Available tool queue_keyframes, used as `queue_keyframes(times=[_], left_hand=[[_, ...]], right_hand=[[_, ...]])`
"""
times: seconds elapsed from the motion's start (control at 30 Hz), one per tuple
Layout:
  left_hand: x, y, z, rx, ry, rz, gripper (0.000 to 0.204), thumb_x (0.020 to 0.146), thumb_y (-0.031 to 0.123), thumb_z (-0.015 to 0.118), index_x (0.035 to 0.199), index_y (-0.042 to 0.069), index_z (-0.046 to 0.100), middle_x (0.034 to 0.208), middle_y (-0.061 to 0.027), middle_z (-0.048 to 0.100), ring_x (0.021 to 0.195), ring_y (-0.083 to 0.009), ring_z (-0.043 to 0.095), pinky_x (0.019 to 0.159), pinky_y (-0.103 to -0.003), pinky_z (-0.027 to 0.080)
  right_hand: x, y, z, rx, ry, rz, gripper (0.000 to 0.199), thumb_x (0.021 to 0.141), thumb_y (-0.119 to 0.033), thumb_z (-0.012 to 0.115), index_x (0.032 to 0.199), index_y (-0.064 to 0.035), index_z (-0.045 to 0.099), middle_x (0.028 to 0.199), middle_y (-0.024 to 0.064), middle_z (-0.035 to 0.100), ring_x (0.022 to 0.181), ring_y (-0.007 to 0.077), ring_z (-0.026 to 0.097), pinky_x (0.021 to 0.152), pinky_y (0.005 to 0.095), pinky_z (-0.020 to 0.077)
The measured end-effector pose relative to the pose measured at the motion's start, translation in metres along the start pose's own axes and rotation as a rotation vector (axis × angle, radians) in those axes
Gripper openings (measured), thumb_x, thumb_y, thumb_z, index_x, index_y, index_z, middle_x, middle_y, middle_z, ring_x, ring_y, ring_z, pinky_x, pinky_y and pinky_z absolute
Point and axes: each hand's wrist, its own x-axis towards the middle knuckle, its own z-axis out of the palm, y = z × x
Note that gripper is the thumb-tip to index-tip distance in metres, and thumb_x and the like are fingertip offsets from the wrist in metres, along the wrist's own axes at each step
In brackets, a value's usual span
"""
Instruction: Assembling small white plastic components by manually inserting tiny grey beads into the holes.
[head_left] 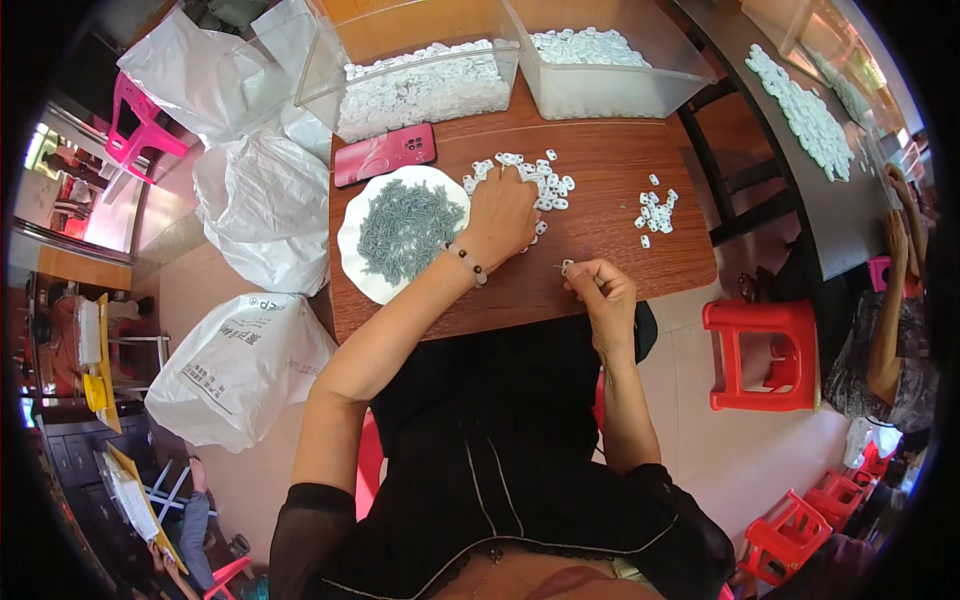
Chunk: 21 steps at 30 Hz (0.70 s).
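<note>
One sack bears dark print; left hand at white pieces, grip unclear; right hand pinching single piece.

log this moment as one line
left hand: at white pieces | right hand: pinching small piece | gray pieces: on white plate

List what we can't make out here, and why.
Head view:
Whether the left hand pinches any white pieces: its back blocks sight.
Fine detail of the piece at the right hand: too small.
Screen of the phone: face down.
Inside the bags: white plastic hides it.
Co-worker at far right: cut off by the rim.
</note>
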Motion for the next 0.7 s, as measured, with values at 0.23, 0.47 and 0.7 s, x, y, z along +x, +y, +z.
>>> queue_keyframes(times=[0.23,0.47,0.7], left_hand=[[0.001,-0.002,0.0,-0.069,0.051,0.034,0.015,0.077,0.014,0.068,0.089,0.005,0.07,0.081,-0.0141,0.062,0.079,-0.0307,0.059,0.07,-0.042,0.048],[-0.016,-0.003,-0.026,-1.038,-0.043,-0.401,0.022,0.089,0.023,0.064,0.094,0.001,0.069,0.074,-0.0033,0.063,0.062,-0.0123,0.057,0.058,-0.026,0.046],[-0.054,0.001,-0.05,-1.77,-0.128,-0.776,0.024,0.094,0.023,0.06,0.106,0.002,0.065,0.085,-0.0041,0.067,0.072,-0.0093,0.061,0.065,-0.021,0.049]], right_hand=[[-0.001,-0.002,0.0,-0.009,-0.015,0.007,0.012,0.089,-0.015,0.065,0.084,-0.0036,0.068,0.072,-0.0019,0.063,0.064,0.0018,0.049,0.06,0.0182,0.0356],[0.001,-0.001,-0.001,0.053,0.0,0.02,0.011,0.089,-0.011,0.065,0.085,-0.0017,0.067,0.073,-0.0013,0.064,0.065,0.0015,0.052,0.061,0.017,0.0379],[-0.001,-0.002,0.006,0.039,-0.007,0.038,0.013,0.088,-0.014,0.065,0.084,-0.0028,0.067,0.073,0.0004,0.063,0.065,0.0043,0.049,0.062,0.0192,0.0368]])
